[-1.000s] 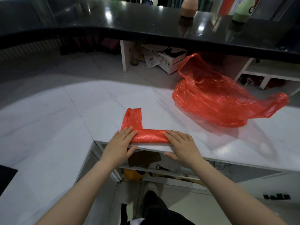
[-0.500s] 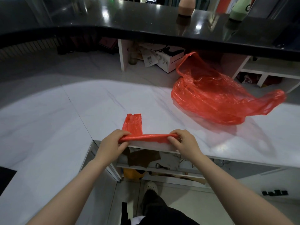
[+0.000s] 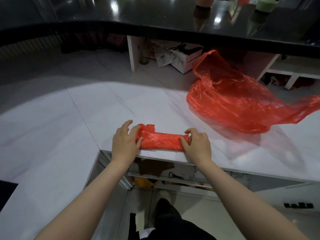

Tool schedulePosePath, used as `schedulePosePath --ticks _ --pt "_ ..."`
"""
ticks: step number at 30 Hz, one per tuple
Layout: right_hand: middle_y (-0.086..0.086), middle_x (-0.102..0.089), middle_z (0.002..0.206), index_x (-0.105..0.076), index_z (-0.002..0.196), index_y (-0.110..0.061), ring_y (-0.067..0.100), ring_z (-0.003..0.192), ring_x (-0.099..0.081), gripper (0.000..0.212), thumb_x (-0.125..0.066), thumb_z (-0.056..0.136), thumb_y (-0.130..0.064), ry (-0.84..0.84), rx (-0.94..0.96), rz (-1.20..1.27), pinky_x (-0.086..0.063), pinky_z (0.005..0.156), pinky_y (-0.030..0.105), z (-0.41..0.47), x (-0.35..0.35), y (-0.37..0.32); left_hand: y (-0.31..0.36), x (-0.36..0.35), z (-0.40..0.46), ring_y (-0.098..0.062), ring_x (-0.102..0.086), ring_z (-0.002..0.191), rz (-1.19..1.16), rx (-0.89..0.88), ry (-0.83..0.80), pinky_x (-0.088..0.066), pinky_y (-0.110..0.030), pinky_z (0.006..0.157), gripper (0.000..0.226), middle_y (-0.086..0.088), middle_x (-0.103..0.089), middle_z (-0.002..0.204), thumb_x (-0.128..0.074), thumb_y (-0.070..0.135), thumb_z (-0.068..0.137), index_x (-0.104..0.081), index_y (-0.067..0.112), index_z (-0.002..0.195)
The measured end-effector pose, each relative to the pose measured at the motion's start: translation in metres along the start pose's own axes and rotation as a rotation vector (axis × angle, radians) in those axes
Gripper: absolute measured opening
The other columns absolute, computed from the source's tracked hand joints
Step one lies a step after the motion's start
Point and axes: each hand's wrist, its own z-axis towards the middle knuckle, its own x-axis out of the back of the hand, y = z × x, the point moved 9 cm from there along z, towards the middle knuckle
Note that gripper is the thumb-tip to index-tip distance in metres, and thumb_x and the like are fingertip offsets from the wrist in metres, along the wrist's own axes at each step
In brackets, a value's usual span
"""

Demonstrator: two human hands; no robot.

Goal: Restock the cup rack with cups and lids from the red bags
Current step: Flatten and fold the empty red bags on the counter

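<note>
I see the folded red bag (image 3: 161, 141) lying flat as a short strip near the front edge of the white marble counter (image 3: 86, 108), held at both ends. My left hand (image 3: 125, 142) covers its left end, thumb pressing the plastic, the other fingers (image 3: 127, 124) spread and lifted. My right hand (image 3: 197, 143) pinches the right end between thumb and curled fingers. A second red bag (image 3: 233, 101), loose and crumpled, sits well apart at the back right. Above runs a glossy black upper counter (image 3: 155, 16). Whether the loose bag holds anything I cannot tell; its handle is cut off at the right edge
</note>
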Motion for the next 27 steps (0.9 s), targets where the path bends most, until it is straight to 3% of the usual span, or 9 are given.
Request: schedulePosePath --ticks 4,6,8,11,18,21,23,25,27 --pt "0.008 -0.058 0.118 -0.062 0.118 -0.017 0.031 0.108 -0.051 0.032 -0.052 0.093 -0.035 0.046 0.22 -0.049 -0.047 0.086 0.045 -0.005 0.006 -0.02 0.032 -0.017 -0.011 -0.041 -0.048 0.125 0.039 -0.358 -0.082 -0.03 -0.051 0.107 0.041 -0.02 -0.052 0.136 -0.067 0.0 0.082 -0.061 0.007 0.122" --pt "0.013 -0.056 0.131 -0.062 0.124 -0.017 0.037 0.118 -0.052 0.043 -0.045 0.093 -0.04 -0.008 0.468 -0.104 -0.044 0.097 0.052 -0.016 -0.001 -0.038 0.023 -0.037 -0.016 -0.029 -0.028 0.141 0.01 -0.309 -0.253 -0.008 -0.037 0.115 0.047 -0.01 -0.034 0.151 -0.049 0.022 0.097 -0.042 0.017 0.142" --pt "0.004 -0.042 0.149 -0.046 0.14 -0.027 0.028 0.138 -0.036 0.052 -0.034 0.095 -0.049 -0.222 0.549 -0.202 -0.024 0.111 0.052 -0.02 -0.024 -0.039 0.012 -0.05 -0.016 -0.021 -0.011 0.146 0.041 -0.261 -0.342 0.004 -0.031 0.115 0.06 -0.002 -0.017 0.158 -0.029 0.052 0.096 -0.023 0.025 0.15" --pt "-0.011 -0.016 0.159 -0.021 0.149 -0.039 0.013 0.147 -0.008 0.051 -0.029 0.1 -0.045 -0.351 0.465 -0.235 0.004 0.116 0.046 -0.009 -0.042 -0.027 0.01 -0.055 -0.007 -0.022 -0.011 0.146 0.088 -0.248 -0.376 -0.001 -0.034 0.116 0.073 -0.004 -0.009 0.16 -0.023 0.067 0.088 -0.019 0.028 0.15" --pt "-0.016 -0.01 0.159 -0.016 0.148 -0.044 0.011 0.147 0.007 0.048 -0.022 0.101 -0.046 -0.36 0.491 -0.255 0.02 0.111 0.054 0.024 -0.044 -0.037 -0.008 -0.047 0.031 -0.023 -0.018 0.143 0.212 -0.164 -0.317 -0.011 -0.041 0.115 0.056 0.004 -0.024 0.157 -0.03 0.058 0.094 -0.03 0.035 0.145" --pt "-0.01 -0.024 0.157 -0.034 0.144 -0.04 0.019 0.148 -0.004 0.043 -0.034 0.101 -0.039 -0.295 0.544 -0.252 0.013 0.114 0.052 0.045 -0.046 -0.053 -0.02 -0.046 0.046 -0.025 -0.011 0.144 0.211 -0.115 -0.322 -0.006 -0.046 0.116 0.054 0.007 -0.022 0.157 -0.031 0.057 0.094 -0.029 0.038 0.144" --pt "-0.001 -0.038 0.151 -0.051 0.136 -0.034 0.026 0.143 -0.025 0.038 -0.049 0.098 -0.034 -0.231 0.567 -0.199 -0.005 0.117 0.05 0.059 -0.042 -0.065 -0.03 -0.046 0.055 -0.023 -0.012 0.144 0.171 -0.077 -0.331 -0.009 -0.045 0.117 0.054 0.007 -0.023 0.157 -0.035 0.055 0.094 -0.03 0.037 0.145" --pt "0.009 -0.054 0.137 -0.065 0.124 -0.026 0.034 0.125 -0.049 0.033 -0.063 0.091 -0.027 -0.156 0.582 -0.112 -0.034 0.107 0.048 0.073 -0.036 -0.073 -0.046 -0.042 0.066 -0.022 -0.013 0.145 0.153 -0.018 -0.313 -0.013 -0.045 0.117 0.054 0.005 -0.024 0.157 -0.036 0.052 0.094 -0.03 0.036 0.145" --pt "0.009 -0.063 0.124 -0.069 0.118 -0.02 0.035 0.108 -0.059 0.03 -0.066 0.089 -0.022 -0.118 0.582 -0.056 -0.047 0.091 0.043 0.086 -0.033 -0.077 -0.066 -0.034 0.075 -0.022 -0.015 0.144 0.155 0.052 -0.278 -0.016 -0.046 0.116 0.053 0.004 -0.026 0.156 -0.039 0.051 0.095 -0.032 0.035 0.145"
